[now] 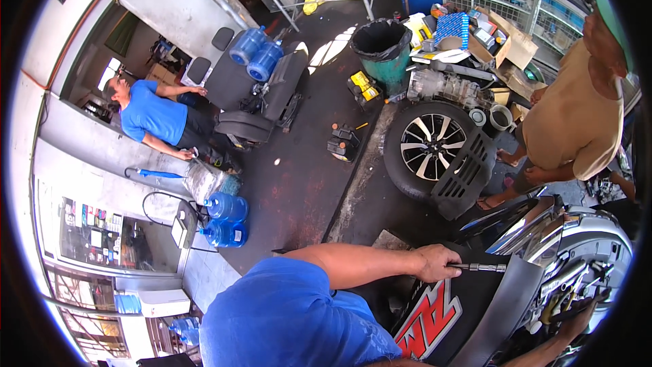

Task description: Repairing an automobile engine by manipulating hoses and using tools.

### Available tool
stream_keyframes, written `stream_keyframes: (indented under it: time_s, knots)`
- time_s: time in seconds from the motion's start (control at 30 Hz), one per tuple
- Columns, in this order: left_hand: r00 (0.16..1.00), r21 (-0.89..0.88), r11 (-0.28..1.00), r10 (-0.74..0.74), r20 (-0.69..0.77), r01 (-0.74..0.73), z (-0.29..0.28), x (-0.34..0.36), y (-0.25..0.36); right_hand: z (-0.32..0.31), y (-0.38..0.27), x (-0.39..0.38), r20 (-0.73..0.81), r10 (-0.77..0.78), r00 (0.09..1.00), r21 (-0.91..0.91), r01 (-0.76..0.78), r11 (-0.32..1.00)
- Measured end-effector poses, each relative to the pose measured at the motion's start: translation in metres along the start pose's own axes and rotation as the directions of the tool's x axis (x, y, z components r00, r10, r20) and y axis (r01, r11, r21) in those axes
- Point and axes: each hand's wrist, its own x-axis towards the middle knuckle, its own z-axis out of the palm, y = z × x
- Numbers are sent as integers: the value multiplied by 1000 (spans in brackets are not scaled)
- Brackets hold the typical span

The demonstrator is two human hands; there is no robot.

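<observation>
My left hand (436,262) reaches across from a blue sleeve and is closed round one end of a slim metal rod-shaped tool (483,268). The tool points right, over a black fender cover (468,299) with large red-and-white lettering. At the lower right, my right hand (596,298) is down in the open engine bay (598,251) of a car. Its fingers are dark and partly lost among the parts, so what it touches is unclear. Beside it lie hand tools with yellow and red handles (549,309).
A wheel (433,144) with a black slotted panel (465,175) lies ahead. Behind it are a gearbox (445,88), boxes and a green bin (384,61). One person (574,112) stands at right, another (159,112) at left near car seats (234,85) and water jugs (226,219).
</observation>
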Motion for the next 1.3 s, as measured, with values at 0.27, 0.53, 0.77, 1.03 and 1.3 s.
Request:
stream_keyframes:
  time_s: [0.27,0.53,0.77,1.03,1.3]
  knots:
    - [987,-58,997,65,148,-57,19,14,42,95,-102,-195,329,5,944,261,-96,961]
    - [967,-32,991,131,217,-127,33,20,58,93,-107,-265,498,116,859,192,-240,952]
    - [958,-7,994,103,269,-105,29,24,65,83,-145,-261,432,153,889,182,-252,950]
    - [951,-125,990,95,294,-61,44,46,76,62,-157,-253,479,239,845,188,-364,912]
    - [880,-83,983,183,438,-163,68,68,103,28,-151,-260,339,169,925,351,-292,890]
